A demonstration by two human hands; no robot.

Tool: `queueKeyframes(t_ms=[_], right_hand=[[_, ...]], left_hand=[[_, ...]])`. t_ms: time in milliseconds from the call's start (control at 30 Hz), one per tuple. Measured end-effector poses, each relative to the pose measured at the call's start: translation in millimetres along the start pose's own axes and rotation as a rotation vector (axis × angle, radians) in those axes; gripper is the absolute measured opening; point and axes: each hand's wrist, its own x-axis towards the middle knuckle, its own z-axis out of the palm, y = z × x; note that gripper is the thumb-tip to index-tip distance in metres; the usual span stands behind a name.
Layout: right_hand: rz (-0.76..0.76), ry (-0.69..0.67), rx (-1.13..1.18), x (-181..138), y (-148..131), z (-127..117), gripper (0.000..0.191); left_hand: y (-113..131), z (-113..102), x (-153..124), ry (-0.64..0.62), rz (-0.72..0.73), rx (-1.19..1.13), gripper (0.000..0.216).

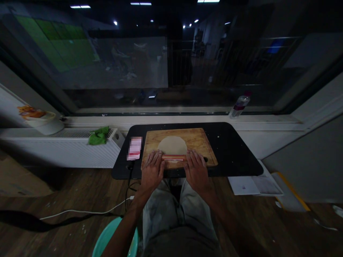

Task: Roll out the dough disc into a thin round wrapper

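A flat, round sheet of pale dough (172,144) lies on a wooden cutting board (197,137). Across the dough's near part runs a rolling pin (173,157) with a red printed label or wrap in its middle. My left hand (152,167) is on the pin's left end, fingers laid over it. My right hand (196,168) covers its right end in the same way. Both palms face down, and the pin's ends are hidden under them.
The board sits on a black table (230,153). A phone (134,148) lies left of it. On the sill stands a bottle (239,106); a green cloth (98,136) hangs on the radiator (88,153). A turquoise basin (107,235) and cables (88,212) are on the floor.
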Motion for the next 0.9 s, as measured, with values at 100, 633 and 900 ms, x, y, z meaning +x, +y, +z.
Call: queueKeyframes(t_ms=[100, 633, 900], right_hand=[[-0.004, -0.005, -0.009, 19.6, 11.0, 7.8, 0.065], [-0.004, -0.367, 0.029, 178.0, 80.5, 52.1, 0.069], [0.016, -0.453, -0.019, 196.3, 77.2, 56.9, 0.070]], left_hand=[[-6.8, 3.4, 20.7, -0.020, 0.002, -0.004, 0.057], [-31.4, 38.3, 144.0, -0.027, -0.051, 0.152, 0.062], [-22.2, 31.1, 129.3, -0.080, -0.108, 0.157, 0.062]])
